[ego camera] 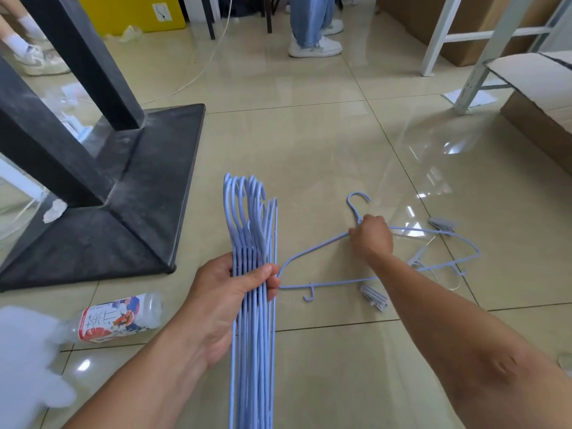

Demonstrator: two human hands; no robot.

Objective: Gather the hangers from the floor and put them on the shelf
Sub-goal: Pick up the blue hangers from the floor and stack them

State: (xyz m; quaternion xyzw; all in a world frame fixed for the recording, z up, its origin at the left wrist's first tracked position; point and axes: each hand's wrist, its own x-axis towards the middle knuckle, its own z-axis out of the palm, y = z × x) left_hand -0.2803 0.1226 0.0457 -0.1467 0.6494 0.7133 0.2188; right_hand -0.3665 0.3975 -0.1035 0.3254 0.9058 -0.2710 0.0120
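Observation:
My left hand [226, 292] is shut on a stack of several light blue wire hangers [252, 335], held edge-on with their hooks pointing away from me. My right hand [371, 238] is closed around the neck of another light blue hanger [312, 250] that lies flat on the tiled floor, just below its hook. That hanger has small hooks on its lower bar and grey clips [374, 297] beside it. Its left tip nearly touches the stack.
A black metal stand base [130, 212] fills the left. A plastic bottle [120, 317] lies on the floor near my left arm. A person's legs and white shoes [315, 46] stand ahead. White shelf legs [467, 88] and cardboard boxes [538, 88] are at the right.

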